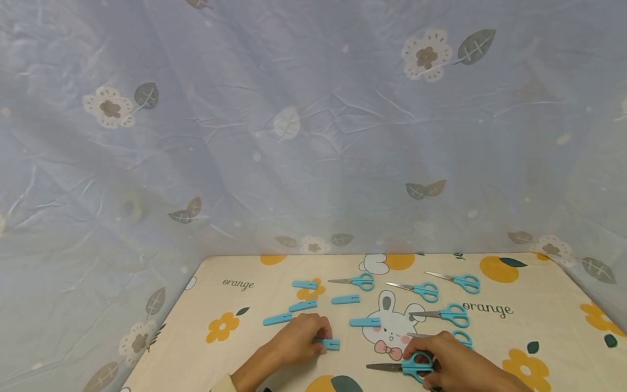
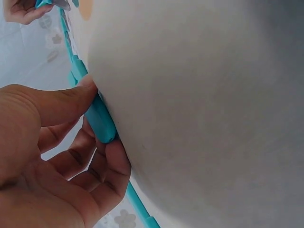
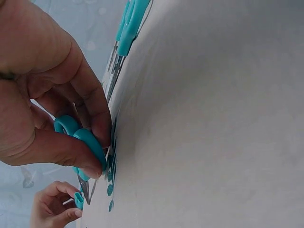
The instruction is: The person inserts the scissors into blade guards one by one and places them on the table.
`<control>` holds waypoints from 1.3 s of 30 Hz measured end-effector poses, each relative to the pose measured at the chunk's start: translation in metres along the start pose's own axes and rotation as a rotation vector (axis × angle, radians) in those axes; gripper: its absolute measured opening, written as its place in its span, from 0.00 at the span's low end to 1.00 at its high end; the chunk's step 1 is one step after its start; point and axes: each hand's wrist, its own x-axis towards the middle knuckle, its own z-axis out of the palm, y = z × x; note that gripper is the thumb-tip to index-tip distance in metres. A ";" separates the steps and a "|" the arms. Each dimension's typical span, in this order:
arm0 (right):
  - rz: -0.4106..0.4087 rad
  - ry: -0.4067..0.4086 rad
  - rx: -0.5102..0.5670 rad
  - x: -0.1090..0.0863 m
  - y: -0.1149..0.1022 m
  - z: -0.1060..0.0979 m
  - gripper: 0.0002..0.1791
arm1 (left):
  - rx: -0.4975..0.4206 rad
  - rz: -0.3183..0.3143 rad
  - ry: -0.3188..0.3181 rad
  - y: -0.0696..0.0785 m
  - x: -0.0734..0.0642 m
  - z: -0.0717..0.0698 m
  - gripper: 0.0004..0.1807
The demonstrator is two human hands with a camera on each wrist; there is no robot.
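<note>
My left hand (image 1: 302, 338) pinches a light-blue scissors cover (image 2: 100, 118) between thumb and fingers, low over the tablecloth; its slotted end points right in the head view. My right hand (image 1: 448, 356) grips the blue handles of a pair of scissors (image 1: 415, 366), whose blades are together and point left toward the cover. In the right wrist view the thumb and fingers hold the handle loops (image 3: 88, 142). Behind the right hand lies another pair of scissors (image 1: 462, 338), partly hidden by that hand. A gap separates the blade tip from the held cover.
Several more blue-handled scissors (image 1: 454, 314) lie at the right, blades pointing left. Several loose blue covers (image 1: 364, 322) lie to their left. The patterned tablecloth (image 1: 235, 305) meets a grey-blue curtain (image 1: 313, 163) at the back edge.
</note>
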 end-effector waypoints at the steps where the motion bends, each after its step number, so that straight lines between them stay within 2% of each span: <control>1: -0.005 0.002 0.001 0.000 0.000 0.000 0.22 | 0.000 0.001 0.000 0.000 0.000 0.000 0.11; 7: -0.003 0.010 0.001 -0.003 -0.003 -0.003 0.20 | 0.005 0.016 -0.007 -0.001 0.000 0.000 0.12; 12: 0.031 0.011 0.023 -0.005 -0.002 -0.006 0.16 | 0.009 0.024 -0.013 -0.001 0.000 0.000 0.12; 15: 0.037 0.011 0.045 -0.006 0.000 -0.007 0.14 | 0.016 0.030 -0.018 0.000 0.000 0.001 0.12; 19: -0.004 0.020 0.088 -0.007 0.003 -0.008 0.12 | 0.020 0.041 -0.022 0.000 -0.002 0.001 0.14; 24: 0.043 0.032 0.157 -0.008 0.006 -0.008 0.12 | 0.013 0.067 -0.025 -0.001 -0.005 -0.002 0.17; 26: 0.067 0.040 0.181 -0.007 0.007 -0.008 0.13 | 0.006 0.074 -0.028 0.000 -0.005 -0.003 0.18; 34: 0.055 0.105 0.184 -0.009 0.007 -0.012 0.14 | -0.063 0.060 -0.057 0.002 -0.006 -0.009 0.20; 39: 0.061 0.111 0.217 -0.010 0.008 -0.013 0.16 | -0.093 0.074 -0.060 0.002 -0.007 -0.010 0.20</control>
